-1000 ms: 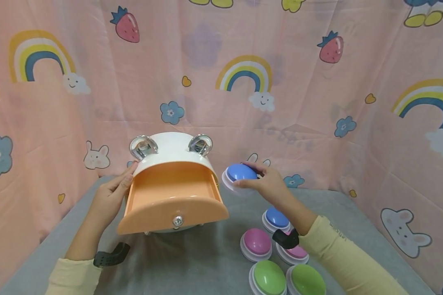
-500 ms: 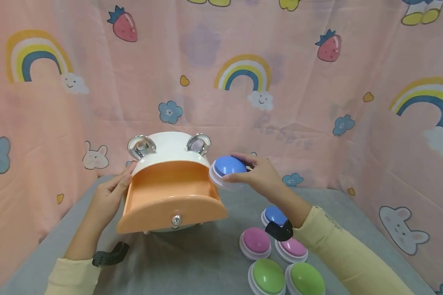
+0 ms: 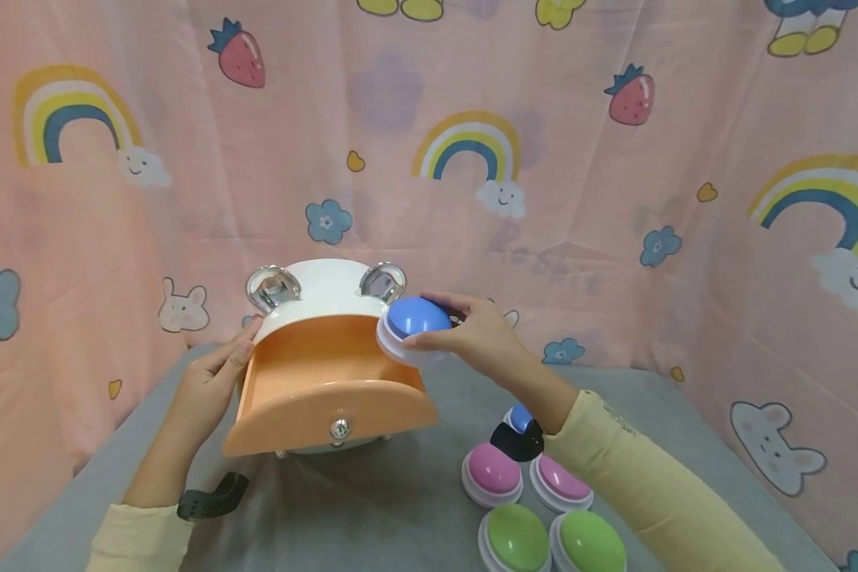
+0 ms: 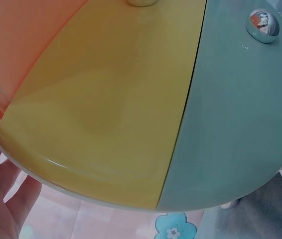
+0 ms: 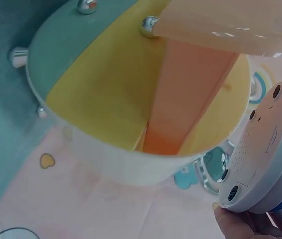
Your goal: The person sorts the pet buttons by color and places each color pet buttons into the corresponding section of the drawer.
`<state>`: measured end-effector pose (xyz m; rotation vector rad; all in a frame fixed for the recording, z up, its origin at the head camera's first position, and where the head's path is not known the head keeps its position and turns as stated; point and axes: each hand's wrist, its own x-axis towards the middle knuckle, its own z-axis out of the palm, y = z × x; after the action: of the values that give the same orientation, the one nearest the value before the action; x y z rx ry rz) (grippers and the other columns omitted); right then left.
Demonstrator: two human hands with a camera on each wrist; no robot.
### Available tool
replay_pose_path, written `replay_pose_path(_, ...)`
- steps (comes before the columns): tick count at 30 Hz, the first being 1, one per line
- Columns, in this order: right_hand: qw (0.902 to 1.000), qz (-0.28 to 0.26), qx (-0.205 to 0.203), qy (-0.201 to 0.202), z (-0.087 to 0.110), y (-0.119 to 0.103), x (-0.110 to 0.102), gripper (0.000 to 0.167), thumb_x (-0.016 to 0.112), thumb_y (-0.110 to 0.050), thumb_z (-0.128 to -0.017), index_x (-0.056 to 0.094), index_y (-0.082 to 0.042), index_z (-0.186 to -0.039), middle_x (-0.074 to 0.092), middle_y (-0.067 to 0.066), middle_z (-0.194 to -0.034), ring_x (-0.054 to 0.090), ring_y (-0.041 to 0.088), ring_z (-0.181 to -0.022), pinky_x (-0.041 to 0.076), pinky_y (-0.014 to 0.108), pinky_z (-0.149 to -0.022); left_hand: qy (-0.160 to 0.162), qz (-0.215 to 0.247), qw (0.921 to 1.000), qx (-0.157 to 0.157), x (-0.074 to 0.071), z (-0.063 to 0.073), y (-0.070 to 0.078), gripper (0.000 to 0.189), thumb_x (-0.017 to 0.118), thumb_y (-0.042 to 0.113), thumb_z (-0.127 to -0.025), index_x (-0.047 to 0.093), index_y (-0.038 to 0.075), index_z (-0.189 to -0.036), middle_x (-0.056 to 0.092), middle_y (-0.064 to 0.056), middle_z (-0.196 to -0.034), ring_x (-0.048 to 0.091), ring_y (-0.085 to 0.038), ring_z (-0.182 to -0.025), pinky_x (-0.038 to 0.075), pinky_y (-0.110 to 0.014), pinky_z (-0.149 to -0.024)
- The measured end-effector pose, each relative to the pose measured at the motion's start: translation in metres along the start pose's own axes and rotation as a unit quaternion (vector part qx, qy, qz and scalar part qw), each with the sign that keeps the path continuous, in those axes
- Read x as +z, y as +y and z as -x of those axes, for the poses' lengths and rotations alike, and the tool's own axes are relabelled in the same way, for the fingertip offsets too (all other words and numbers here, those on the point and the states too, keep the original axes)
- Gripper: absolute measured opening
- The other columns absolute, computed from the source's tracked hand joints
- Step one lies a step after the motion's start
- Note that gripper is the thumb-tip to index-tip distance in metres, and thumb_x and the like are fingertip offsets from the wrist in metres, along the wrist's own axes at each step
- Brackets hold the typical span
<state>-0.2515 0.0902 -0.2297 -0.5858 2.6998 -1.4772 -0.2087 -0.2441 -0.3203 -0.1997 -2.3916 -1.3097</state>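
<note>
A round drawer box (image 3: 329, 286), shaped like an alarm clock with silver bells, has its orange top drawer (image 3: 336, 413) pulled out. The drawer's visible interior is bare. My left hand (image 3: 210, 389) rests with fairly straight fingers against the box's left side. Between the thumb and fingers of my right hand (image 3: 482, 338) is a blue push button (image 3: 418, 316), held tilted at the drawer's right side, above its rim. In the right wrist view the white underside (image 5: 253, 149) of the button shows small speaker holes and dark recesses. The yellow drawer (image 4: 106, 114) and green drawer (image 4: 235, 109) below are closed.
On the grey cloth at the right sit two pink buttons (image 3: 493, 469), two green buttons (image 3: 518, 538) and another blue button (image 3: 520, 417), partly hidden by the right wrist's black strap (image 3: 518, 441). A pink patterned curtain (image 3: 579, 262) hangs behind.
My right hand has carried the blue button leftward and slightly up, from right of the box to above the drawer's right side. My left hand stays on the box.
</note>
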Motion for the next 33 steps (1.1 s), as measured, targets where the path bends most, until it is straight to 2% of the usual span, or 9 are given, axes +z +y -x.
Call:
replay_pose_path(3, 0.9999, -0.01, 0.003, -0.001, -0.002, -0.004, 0.005, 0.07, 0.083, -0.036, -0.078, 0.056, -0.024, -0.142, 0.055, 0.006, -0.145, 0.054, 0.033, -0.131, 0.054, 0.049, -0.102, 0.0, -0.001, 1.0, -0.003, 0.001, 0.001, 0.001, 0.049, 0.041, 0.046, -0.105, 0.043, 0.029, -0.151, 0.039, 0.001, -0.156, 0.034, -0.032, -0.147, 0.036, -0.057, -0.113)
replay_pose_path(9, 0.9984, -0.052, -0.018, -0.007, -0.006, -0.013, 0.016, 0.068, 0.084, -0.027, -0.078, 0.059, -0.018, -0.14, 0.057, 0.007, -0.143, 0.056, 0.034, -0.13, 0.053, 0.048, -0.104, 0.006, -0.006, 1.0, 0.001, 0.0, 0.001, 0.0, 0.048, 0.042, 0.045, -0.105, 0.045, 0.028, -0.15, 0.04, 0.001, -0.155, 0.035, -0.031, -0.146, 0.037, -0.055, -0.113)
replay_pose_path(14, 0.9976, -0.06, -0.032, -0.014, -0.007, -0.019, 0.024, 0.066, 0.085, -0.025, -0.077, 0.06, -0.018, -0.138, 0.058, 0.007, -0.141, 0.058, 0.033, -0.127, 0.054, 0.047, -0.102, 0.005, -0.002, 1.0, 0.0, 0.001, 0.001, -0.001, 0.048, 0.042, 0.045, -0.105, 0.044, 0.028, -0.15, 0.04, 0.0, -0.156, 0.035, -0.03, -0.147, 0.036, -0.055, -0.113)
replay_pose_path(24, 0.9971, -0.06, -0.032, -0.033, -0.011, -0.033, 0.041, 0.066, 0.086, -0.026, -0.076, 0.061, -0.02, -0.137, 0.057, 0.005, -0.141, 0.058, 0.03, -0.127, 0.056, 0.045, -0.1, 0.008, 0.0, 1.0, 0.0, 0.0, -0.001, -0.001, 0.049, 0.042, 0.046, -0.105, 0.044, 0.027, -0.15, 0.039, -0.002, -0.156, 0.034, -0.031, -0.147, 0.036, -0.058, -0.114)
replay_pose_path(33, 0.9982, -0.03, -0.032, -0.04, -0.01, -0.044, 0.054, 0.067, 0.089, -0.032, -0.073, 0.063, -0.026, -0.134, 0.056, 0.0, -0.138, 0.062, 0.024, -0.123, 0.056, 0.041, -0.1, 0.005, 0.007, 1.0, -0.001, 0.001, -0.001, -0.002, 0.05, 0.043, 0.045, -0.105, 0.045, 0.023, -0.15, 0.039, -0.003, -0.156, 0.034, -0.03, -0.147, 0.035, -0.055, -0.114)
